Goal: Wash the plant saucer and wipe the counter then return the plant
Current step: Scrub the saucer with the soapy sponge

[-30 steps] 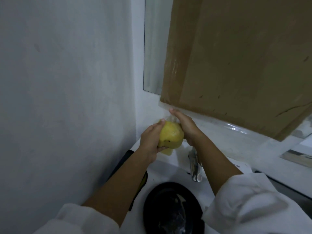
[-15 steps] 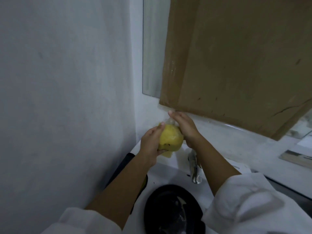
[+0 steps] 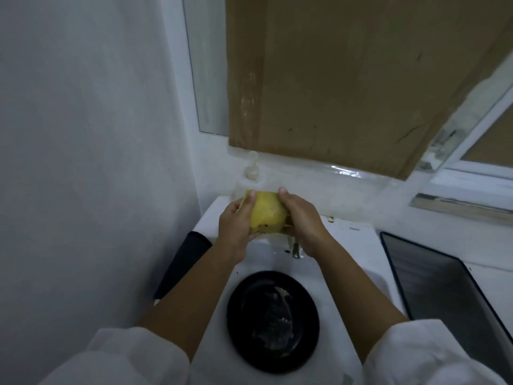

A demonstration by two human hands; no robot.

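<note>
Just one view here, head-worn and wide-angle, sitting close above the black plant saucer (image 3: 302,309) and looking steeply down and forward. It also takes in the wall (image 3: 83,162) left of the saucer and the cardboard sheet (image 3: 333,79) beyond it.

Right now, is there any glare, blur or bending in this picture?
Head view: dim, bluish light; wide-angle lens bends the window frame near the edges; glare on the plastic strip under the cardboard; wet glints in the black saucer; the yellow sponge looks reasonably sharp.

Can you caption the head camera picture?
Left hand and right hand hold a sponge over the sink; the saucer lies inside.
</note>
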